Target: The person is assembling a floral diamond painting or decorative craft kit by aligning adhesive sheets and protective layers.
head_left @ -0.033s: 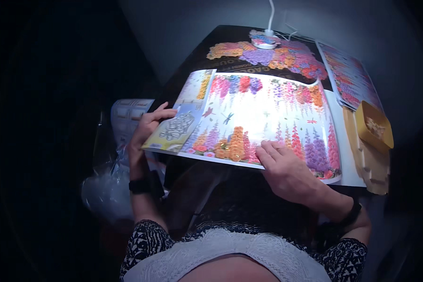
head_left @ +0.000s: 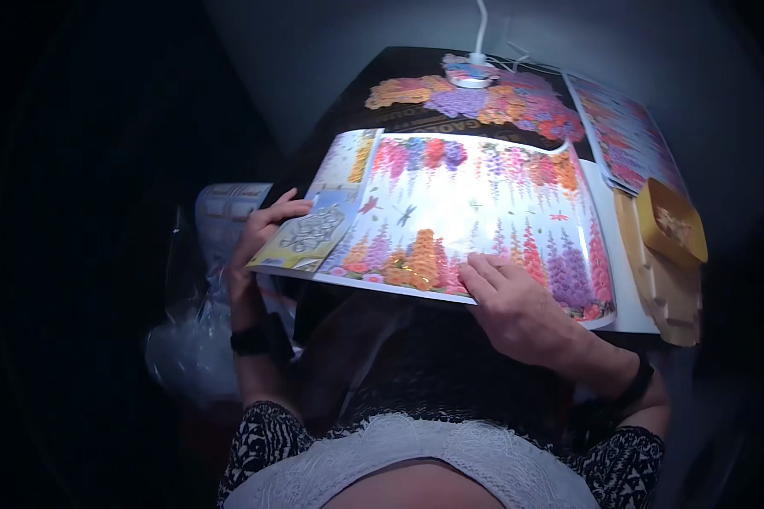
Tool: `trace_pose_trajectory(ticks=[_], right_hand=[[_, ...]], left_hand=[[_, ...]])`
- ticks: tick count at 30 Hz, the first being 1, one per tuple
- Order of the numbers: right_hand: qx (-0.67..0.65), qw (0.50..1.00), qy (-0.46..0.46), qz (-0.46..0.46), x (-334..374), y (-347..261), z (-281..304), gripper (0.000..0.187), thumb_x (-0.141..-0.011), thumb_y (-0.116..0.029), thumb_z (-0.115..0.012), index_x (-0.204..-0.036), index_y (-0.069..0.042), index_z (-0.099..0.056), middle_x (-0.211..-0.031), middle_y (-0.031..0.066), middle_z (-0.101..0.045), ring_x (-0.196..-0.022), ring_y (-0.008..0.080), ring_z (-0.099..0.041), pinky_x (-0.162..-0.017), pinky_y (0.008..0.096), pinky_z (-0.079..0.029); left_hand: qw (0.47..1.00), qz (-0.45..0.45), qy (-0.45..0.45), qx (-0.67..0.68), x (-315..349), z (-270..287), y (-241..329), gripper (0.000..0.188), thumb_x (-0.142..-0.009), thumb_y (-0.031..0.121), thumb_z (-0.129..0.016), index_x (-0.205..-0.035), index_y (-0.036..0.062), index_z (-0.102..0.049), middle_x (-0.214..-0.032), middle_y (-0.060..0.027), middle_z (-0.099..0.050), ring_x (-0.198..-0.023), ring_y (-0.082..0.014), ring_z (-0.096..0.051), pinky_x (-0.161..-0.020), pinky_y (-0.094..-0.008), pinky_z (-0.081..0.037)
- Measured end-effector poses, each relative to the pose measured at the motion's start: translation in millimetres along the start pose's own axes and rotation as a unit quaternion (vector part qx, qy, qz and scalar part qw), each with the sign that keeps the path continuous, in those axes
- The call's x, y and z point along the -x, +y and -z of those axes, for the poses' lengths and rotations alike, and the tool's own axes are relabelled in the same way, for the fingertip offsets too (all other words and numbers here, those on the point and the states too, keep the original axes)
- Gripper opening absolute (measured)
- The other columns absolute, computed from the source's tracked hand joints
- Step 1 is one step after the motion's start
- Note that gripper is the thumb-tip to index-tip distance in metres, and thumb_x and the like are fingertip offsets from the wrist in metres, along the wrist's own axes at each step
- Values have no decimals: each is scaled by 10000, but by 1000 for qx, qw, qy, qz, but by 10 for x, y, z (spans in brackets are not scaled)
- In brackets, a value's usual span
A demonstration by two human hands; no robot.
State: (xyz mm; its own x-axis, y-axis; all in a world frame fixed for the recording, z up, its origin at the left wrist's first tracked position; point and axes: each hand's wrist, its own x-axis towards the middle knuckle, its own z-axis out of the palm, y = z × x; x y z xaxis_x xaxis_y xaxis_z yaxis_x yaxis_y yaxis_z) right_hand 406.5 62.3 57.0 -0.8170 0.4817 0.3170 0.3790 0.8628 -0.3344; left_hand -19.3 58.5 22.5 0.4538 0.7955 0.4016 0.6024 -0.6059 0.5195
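A wide glossy sheet (head_left: 390, 254) printed with hanging and upright flowers and dragonflies lies tilted across the near part of the table. Its left part is a narrower panel (head_left: 293, 254) with a grey outlined design on blue and yellow. Around that panel's left edge my left hand (head_left: 259, 229) is closed, its fingers on top and the thumb out of sight. My right hand (head_left: 518, 301) rests on the sheet's near edge, right of the middle, fingers laid flat over the printed flowers; its thumb is hard to make out. Strong glare whitens the sheet's centre.
Colourful flower cut-outs (head_left: 458, 103) spread over the dark far tabletop, under a white lamp base (head_left: 472, 78). At right lie another flower-printed sheet (head_left: 624, 127), a yellow tub (head_left: 672, 225) with pale scraps inside, and brown paper (head_left: 666, 288). Clear plastic wrapping (head_left: 191, 348) hangs at lower left.
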Motion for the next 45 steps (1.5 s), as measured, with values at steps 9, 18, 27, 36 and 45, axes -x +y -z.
trace_pose_trajectory(ticks=[9,18,27,36,45], right_hand=[[-94,994,-60,-17,80,218,455,454,-814,-51,-568,-1210,149,-469,-1220,329,-518,-1150,437,-516,-992,450,-411],[-112,991,31,67,278,399,290,394,-806,-82,-544,-1097,177,-488,-1108,324,-558,-1017,431,-570,-904,453,-453],[-8,998,-58,34,569,418,616,681,-951,-434,-478,-1289,152,-397,-1300,358,-436,-1284,460,-375,-1089,477,-293],[-8,953,-80,-291,604,244,835,604,-981,-386,-434,-1306,121,-392,-1283,347,-446,-1237,437,-432,-1056,457,-333],[-10,947,-81,-311,703,161,583,372,-923,-270,-539,-1097,59,-542,-959,242,-604,-989,412,-558,-871,462,-440]], left_hand=[[967,113,127,192,-177,-216,62,429,-711,171,-814,-1079,34,-642,-1310,-187,-537,-1283,-283,-454,-1106,-441,-296],[972,-95,99,190,-375,-297,-54,377,-850,306,-683,-1082,16,-622,-1333,-242,-505,-1376,-346,-320,-1144,-521,-162],[968,-55,179,165,-283,-616,147,360,-801,231,-747,-1079,37,-626,-1173,-189,-618,-1250,-285,-472,-1094,-477,-305],[964,-48,210,159,171,-282,134,368,-842,276,-708,-1091,20,-618,-1134,-178,-639,-1179,-256,-545,-1068,-493,-339],[956,-10,219,196,321,-145,-15,364,-842,273,-709,-1085,19,-618,-1120,-172,-642,-1157,-250,-553,-1051,-480,-354]])
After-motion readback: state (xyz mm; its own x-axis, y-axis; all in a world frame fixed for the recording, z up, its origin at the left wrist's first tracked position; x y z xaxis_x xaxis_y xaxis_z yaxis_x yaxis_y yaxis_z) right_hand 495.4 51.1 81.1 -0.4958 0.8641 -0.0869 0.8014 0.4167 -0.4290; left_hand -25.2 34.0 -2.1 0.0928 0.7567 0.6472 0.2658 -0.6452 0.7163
